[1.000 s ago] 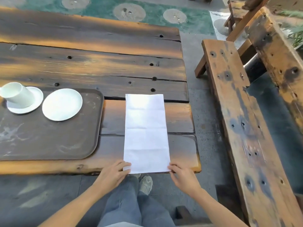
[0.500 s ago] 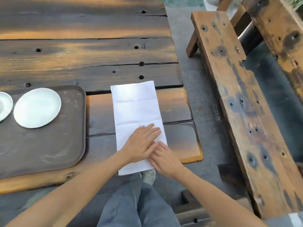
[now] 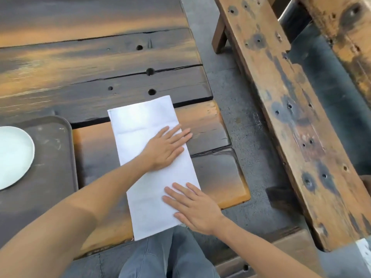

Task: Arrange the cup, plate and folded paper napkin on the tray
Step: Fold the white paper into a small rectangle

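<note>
The white paper napkin lies flat as a long strip on the table, running from the near edge toward the far side and leaning a little to the left at its far end; its near end hangs just past the table's near edge, above the person's grey trousers. Faint fold creases cross its far part. The left hand lies flat on the middle of the napkin, fingers stretched out and together, pointing to the right, with the fingertips reaching past the napkin's right edge onto the wood; it grips nothing. The right hand lies flat on the near right part of the napkin, fingers spread and pointing to the far left, palm over the right edge; it too is released, only pressing down. To the left of the napkin, apart from it, the dark tray sits on the table, its rounded far right corner in view, and on it, at the left border of the view, rests the white plate, only partly seen. The cup is out of view. To the right, across a strip of grey floor, stands a worn wooden bench
</note>
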